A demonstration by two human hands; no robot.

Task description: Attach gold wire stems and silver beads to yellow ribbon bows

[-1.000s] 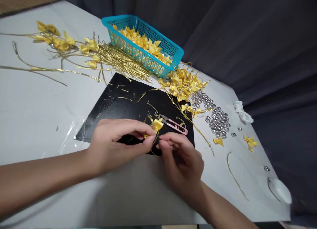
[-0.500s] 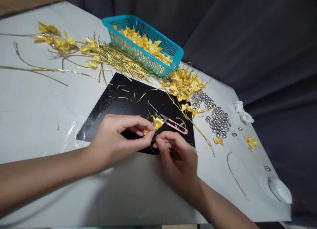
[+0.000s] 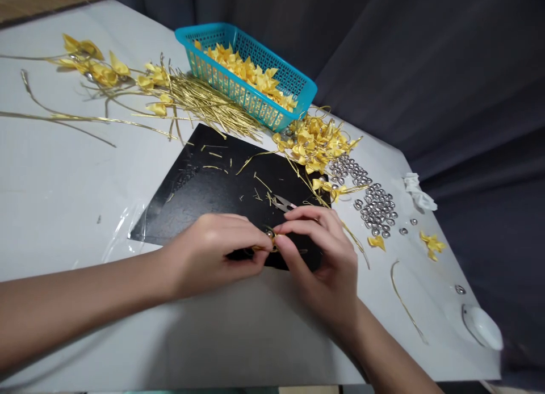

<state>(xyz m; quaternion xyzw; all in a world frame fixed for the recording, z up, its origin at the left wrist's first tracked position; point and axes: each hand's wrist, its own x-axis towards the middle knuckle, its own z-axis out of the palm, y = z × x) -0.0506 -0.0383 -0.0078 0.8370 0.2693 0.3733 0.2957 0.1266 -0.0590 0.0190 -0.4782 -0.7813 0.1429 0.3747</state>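
Observation:
My left hand [image 3: 221, 249] pinches a small yellow ribbon bow [image 3: 261, 247], mostly hidden by the fingers, over the near edge of a black board [image 3: 204, 192]. My right hand [image 3: 321, 252] meets it from the right, thumb and index finger closed at the same bow, where a silver bead and a bit of gold cord show between the fingertips. Pink-handled snips [image 3: 283, 203] lie on the board just beyond my right hand, which covers their handles. Short gold cord scraps are scattered near the blades.
A blue basket [image 3: 251, 103] of yellow bows stands at the back. Gold cords [image 3: 213, 104] lie beside it. Finished-looking bows with cord [image 3: 317, 141] and silver beads [image 3: 377, 209] lie to the right, near a white round object [image 3: 483, 327].
My left hand has turned knuckles-up and lowered the bow towards me. My right hand has moved up and right, its fingers now at the bow and over the snips' handles.

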